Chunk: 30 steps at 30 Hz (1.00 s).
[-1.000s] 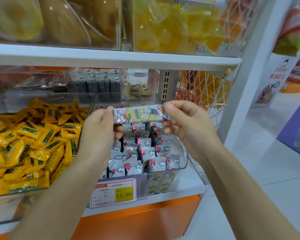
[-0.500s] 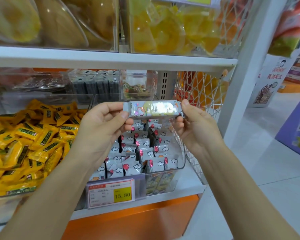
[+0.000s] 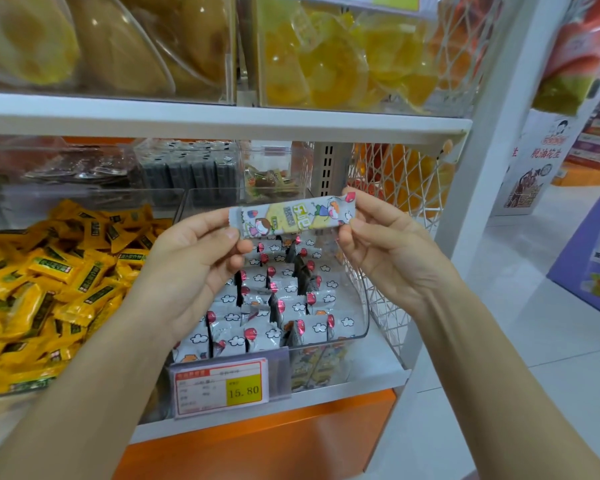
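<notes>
White shelf (image 3: 222, 119), clear bin (image 3: 356, 306), snack bar (image 3: 293, 217), tiled floor (image 3: 534, 348)

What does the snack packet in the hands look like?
The snack packet is a long, slim, shiny wrapper, pale grey with cartoon children, a yellow patch and crimped ends. It is held nearly level, right end slightly higher, in front of a clear bin. The left hand pinches its left end, the right hand its right end.

Shiny yellow wrapped sweets (image 3: 66, 271) heap up in the left clear bin, white cloud-printed packets (image 3: 284, 296) fill the next, a red-and-yellow price tag (image 3: 222, 388) is clipped below, and a white wire basket (image 3: 378, 299) stands alongside.
</notes>
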Motion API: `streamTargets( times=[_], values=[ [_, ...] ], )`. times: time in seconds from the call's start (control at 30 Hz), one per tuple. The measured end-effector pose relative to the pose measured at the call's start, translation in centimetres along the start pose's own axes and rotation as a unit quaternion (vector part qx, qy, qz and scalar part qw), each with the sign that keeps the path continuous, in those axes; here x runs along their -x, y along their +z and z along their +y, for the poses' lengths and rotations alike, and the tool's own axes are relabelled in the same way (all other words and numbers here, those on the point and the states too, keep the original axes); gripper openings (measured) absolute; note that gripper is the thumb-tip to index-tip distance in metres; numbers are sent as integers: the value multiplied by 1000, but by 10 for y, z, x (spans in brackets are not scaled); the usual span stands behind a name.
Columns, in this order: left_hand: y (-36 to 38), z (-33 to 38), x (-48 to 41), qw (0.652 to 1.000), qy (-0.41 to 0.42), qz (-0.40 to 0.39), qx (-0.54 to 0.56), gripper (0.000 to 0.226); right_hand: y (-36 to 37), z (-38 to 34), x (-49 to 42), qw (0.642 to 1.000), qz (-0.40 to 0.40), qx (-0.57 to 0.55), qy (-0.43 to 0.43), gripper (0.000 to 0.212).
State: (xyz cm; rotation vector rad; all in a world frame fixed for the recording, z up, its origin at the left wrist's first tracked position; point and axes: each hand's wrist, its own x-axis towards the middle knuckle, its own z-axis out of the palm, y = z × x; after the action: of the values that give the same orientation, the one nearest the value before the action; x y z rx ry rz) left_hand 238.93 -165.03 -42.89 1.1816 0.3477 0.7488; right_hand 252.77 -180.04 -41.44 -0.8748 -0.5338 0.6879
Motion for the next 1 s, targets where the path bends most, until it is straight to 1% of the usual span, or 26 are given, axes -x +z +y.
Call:
streamTargets(
  times=[0.07, 0.13, 0.2, 0.3, 0.4, 0.47, 0.53, 0.63, 0.7, 0.8, 0.83, 1.0],
  values=[
    [-1, 1, -1, 1000, -15, -23, -4, 30, 0, 0, 1, 999, -8, 25, -24, 40],
    [-1, 1, -2, 999, -28, -39, -12, 29, 0, 2, 2, 995, -3, 78, -61, 42],
    [0, 1, -2, 998, -40, -42, -3, 27, 1, 3, 3, 989, 5, 120, -87, 39],
    [2, 1, 0, 998, -43, -43, 6, 25, 3, 4, 4, 987, 5, 130, -90, 34],
    [2, -2, 2, 998, -5, -39, -54, 18, 4, 5, 3, 986, -6, 142, -93, 25],
    [1, -3, 3, 996, 27, -35, -83, 18, 4, 8, 3, 978, -4, 175, -113, 18],
    [0, -3, 3, 992, 51, -26, -115, 20, 3, 12, 2, 972, 10, 200, -125, 17],
    [-3, -2, 2, 986, 68, -24, -153, 27, 2, 14, 1, 949, 13, 286, -129, 28],
    [-3, -2, 2, 979, 75, -31, -188, 31, 4, 14, 2, 940, -5, 320, -119, 25],
    [-1, -3, 2, 968, 98, -26, -228, 29, 7, 15, 4, 914, 16, 380, -144, 17],
    [-1, -3, 2, 966, 102, -24, -235, 28, 8, 15, 4, 909, 24, 388, -150, 18],
    [5, -1, 7, 955, 124, -33, -266, 27, 14, 19, 5, 908, 52, 378, -173, 19]
  ],
)
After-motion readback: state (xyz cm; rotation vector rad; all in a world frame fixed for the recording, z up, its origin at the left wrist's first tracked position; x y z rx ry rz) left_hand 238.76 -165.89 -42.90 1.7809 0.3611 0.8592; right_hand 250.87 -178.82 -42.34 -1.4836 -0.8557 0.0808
